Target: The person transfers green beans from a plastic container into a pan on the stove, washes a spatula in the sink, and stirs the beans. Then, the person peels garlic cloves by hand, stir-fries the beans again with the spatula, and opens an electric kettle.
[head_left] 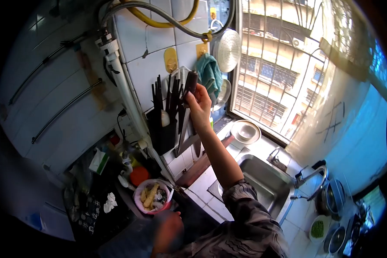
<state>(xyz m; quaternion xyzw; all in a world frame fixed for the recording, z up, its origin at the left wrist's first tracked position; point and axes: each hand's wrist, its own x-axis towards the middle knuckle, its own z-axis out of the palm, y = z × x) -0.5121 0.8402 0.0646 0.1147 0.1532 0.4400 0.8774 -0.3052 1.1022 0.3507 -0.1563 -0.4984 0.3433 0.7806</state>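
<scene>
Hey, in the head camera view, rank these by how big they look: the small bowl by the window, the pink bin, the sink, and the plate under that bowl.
Largest to smallest:
Sink
Pink bin
Plate
Small bowl

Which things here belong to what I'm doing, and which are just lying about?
Likely in the job:
- knife
- right hand, gripping its handle

Likely just about:
- chopsticks
- teal cloth
- small bowl
- greens
- sink

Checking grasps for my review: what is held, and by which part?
The right hand holds a knife by its dark handle; the left hand is too blurred to tell.
</scene>
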